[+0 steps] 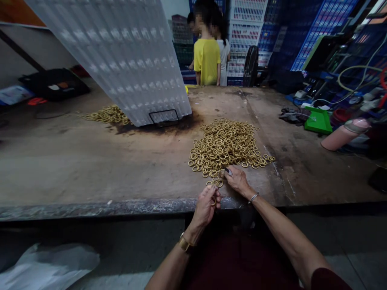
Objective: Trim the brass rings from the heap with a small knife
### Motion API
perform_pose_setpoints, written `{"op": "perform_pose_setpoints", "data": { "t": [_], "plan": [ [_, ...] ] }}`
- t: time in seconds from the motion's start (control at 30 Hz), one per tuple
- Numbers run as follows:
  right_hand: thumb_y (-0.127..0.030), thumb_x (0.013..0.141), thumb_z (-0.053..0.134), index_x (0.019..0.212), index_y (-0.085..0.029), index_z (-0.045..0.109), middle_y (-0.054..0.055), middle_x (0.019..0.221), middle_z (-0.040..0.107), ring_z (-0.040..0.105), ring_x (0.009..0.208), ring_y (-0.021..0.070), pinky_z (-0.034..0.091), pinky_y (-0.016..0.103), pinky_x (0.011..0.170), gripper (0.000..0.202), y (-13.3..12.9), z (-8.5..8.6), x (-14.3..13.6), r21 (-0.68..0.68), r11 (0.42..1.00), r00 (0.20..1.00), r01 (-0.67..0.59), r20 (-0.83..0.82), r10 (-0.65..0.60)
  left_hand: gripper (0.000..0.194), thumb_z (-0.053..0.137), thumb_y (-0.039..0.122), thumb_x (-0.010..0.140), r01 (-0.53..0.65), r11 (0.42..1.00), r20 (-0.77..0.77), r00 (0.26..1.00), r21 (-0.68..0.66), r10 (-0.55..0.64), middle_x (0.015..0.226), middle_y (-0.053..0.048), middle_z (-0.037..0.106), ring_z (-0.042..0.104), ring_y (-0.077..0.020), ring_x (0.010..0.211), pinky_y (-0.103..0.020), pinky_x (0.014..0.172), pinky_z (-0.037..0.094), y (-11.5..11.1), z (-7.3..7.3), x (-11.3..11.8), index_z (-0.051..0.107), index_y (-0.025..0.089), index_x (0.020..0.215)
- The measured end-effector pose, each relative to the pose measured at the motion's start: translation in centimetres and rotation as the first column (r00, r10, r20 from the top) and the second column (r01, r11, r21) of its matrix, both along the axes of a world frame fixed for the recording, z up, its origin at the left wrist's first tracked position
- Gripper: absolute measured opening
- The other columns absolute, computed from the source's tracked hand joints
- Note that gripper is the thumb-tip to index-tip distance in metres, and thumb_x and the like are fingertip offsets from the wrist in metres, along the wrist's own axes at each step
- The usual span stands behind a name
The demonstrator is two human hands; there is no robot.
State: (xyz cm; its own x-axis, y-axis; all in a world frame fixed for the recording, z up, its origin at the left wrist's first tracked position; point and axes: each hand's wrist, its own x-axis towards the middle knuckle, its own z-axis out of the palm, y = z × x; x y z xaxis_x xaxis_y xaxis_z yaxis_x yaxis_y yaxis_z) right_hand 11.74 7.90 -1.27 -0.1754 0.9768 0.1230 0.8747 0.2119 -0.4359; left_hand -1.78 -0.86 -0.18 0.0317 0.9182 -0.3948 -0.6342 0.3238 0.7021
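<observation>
In the head view, we see our left hand [207,201] curled almost closed at the table [121,169] edge, a ring [214,203] between its fingers. Our right hand [238,180] bends down at the near fringe of the pile [226,141]; a small dark piece [228,172] shows at its fingertips, but we cannot tell whether that hand grips anything. We would do best to work from this loose fringe, pinching lightly by the rim. The rings are round, smooth-looking and dull gold; the table is worn, stained wood.
</observation>
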Motion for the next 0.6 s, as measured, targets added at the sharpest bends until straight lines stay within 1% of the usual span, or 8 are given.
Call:
{"op": "perform_pose_setpoints", "data": {
  "t": [0.1,0.17,0.23,0.3,0.37,0.47,0.53,0.6],
  "plan": [
    [-0.027,0.083,0.048,0.086,-0.019,0.063,0.001,0.066,0.062,0.051,0.056,0.0123,0.032,0.022,0.057,0.017,-0.8,-0.5,1.5,0.131,0.989,0.983,-0.075,-0.154,0.095,0.047,0.074,0.048,0.061,-0.022,0.998,-0.18,0.983,0.055,0.031,0.056,0.007,0.052,0.042,-0.0051,0.041,-0.015,0.036,0.031,1.0,0.1,0.4,0.053,0.018,0.09],
    [-0.025,0.082,0.048,0.085,-0.019,0.063,0.001,0.066,0.061,0.05,0.056,0.0122,0.033,0.022,0.057,0.017,-1.5,-0.8,2.1,0.199,0.974,0.964,-0.105,-0.221,0.149,0.051,0.071,0.049,0.063,-0.002,0.997,-0.264,0.964,0.075,0.022,0.056,0.007,0.052,0.041,-0.0049,0.039,-0.015,0.035,0.029,1.7,0.0,0.7,0.052,0.018,0.098],
    [-0.025,0.082,0.047,0.084,-0.018,0.063,0.002,0.066,0.061,0.051,0.056,0.0123,0.035,0.021,0.057,0.017,-2.0,-1.1,2.5,0.241,0.962,0.946,-0.128,-0.263,0.192,0.051,0.069,0.051,0.064,0.041,0.995,-0.311,0.95,0.088,-0.012,0.055,0.007,0.052,0.04,-0.0045,0.038,-0.015,0.035,0.028,2.4,-0.1,1.1,0.053,0.018,0.1],
    [-0.026,0.082,0.048,0.084,-0.018,0.063,0.002,0.067,0.061,0.05,0.057,0.0119,0.036,0.021,0.058,0.017,-2.5,-1.2,2.7,0.253,0.958,0.933,-0.133,-0.295,0.207,0.048,0.068,0.051,0.064,0.097,0.991,-0.316,0.947,0.093,-0.063,0.055,0.007,0.052,0.039,-0.0037,0.037,-0.015,0.034,0.026,3.0,-0.3,1.6,0.056,0.017,0.095],
    [-0.028,0.082,0.049,0.083,-0.018,0.063,0.001,0.066,0.059,0.049,0.056,0.0113,0.035,0.021,0.057,0.017,-2.8,-1.2,2.8,0.222,0.969,0.925,-0.111,-0.333,0.182,0.045,0.069,0.051,0.063,0.137,0.986,-0.286,0.952,0.094,-0.104,0.055,0.007,0.051,0.038,-0.003,0.037,-0.015,0.034,0.025,3.2,-0.4,1.9,0.057,0.016,0.088],
    [-0.033,0.081,0.048,0.08,-0.018,0.061,-0.002,0.06,0.054,0.044,0.052,0.0097,0.034,0.02,0.054,0.02,-3.3,-0.7,2.6,0.078,0.995,0.893,-0.063,-0.441,0.091,0.041,0.071,0.049,0.062,0.131,0.985,-0.251,0.963,0.109,-0.1,0.054,0.007,0.05,0.037,-0.0026,0.036,-0.015,0.034,0.024,3.3,-0.5,2.3,0.057,0.017,0.082],
    [-0.037,0.081,0.047,0.079,-0.017,0.059,-0.004,0.058,0.051,0.043,0.052,0.0088,0.034,0.019,0.052,0.023,-3.5,0.1,2.4,-0.048,0.997,0.848,-0.052,-0.529,0.019,0.037,0.071,0.048,0.065,0.129,0.983,-0.294,0.952,0.131,-0.086,0.054,0.006,0.051,0.037,-0.0027,0.036,-0.015,0.034,0.025,3.1,-0.3,2.4,0.057,0.016,0.078],
    [-0.039,0.08,0.047,0.076,-0.017,0.058,-0.004,0.058,0.049,0.042,0.053,0.0084,0.035,0.018,0.052,0.025,-3.7,0.8,2.2,-0.139,0.988,0.811,-0.062,-0.584,-0.031,0.033,0.071,0.045,0.066,0.143,0.976,-0.368,0.927,0.162,-0.074,0.054,0.005,0.052,0.037,-0.0026,0.037,-0.015,0.035,0.025,2.8,-0.1,2.5,0.058,0.016,0.073]
  ]
}}
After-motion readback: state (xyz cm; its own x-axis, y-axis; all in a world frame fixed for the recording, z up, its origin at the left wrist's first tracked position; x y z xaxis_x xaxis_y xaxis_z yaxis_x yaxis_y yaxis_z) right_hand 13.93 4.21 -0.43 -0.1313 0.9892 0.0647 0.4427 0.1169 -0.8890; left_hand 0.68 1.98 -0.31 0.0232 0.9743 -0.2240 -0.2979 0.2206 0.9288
